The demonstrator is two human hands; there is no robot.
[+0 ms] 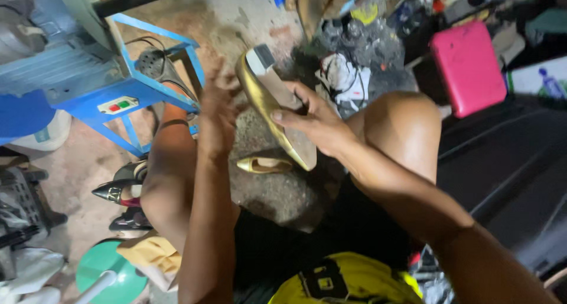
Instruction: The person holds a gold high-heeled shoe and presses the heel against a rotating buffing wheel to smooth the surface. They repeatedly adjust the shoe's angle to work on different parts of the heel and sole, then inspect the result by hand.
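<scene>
My right hand [316, 122] grips a gold flat shoe [277, 106], sole turned up, its grey heel tip pointing away from me and the toe toward my knee. My left hand [217, 112] is raised just left of the shoe, blurred, fingers spread, close to its gold edge; whether it touches is unclear. On the concrete floor below lies a second gold shoe [264, 164]. I sit with both bare knees up.
A blue metal machine stand [127, 91] with a red and green switch stands at the left. Black pointed shoes [121, 189] lie by my left leg. A pink stool [469, 64] is at the right, a green round lid [109, 274] at the lower left, clutter beyond.
</scene>
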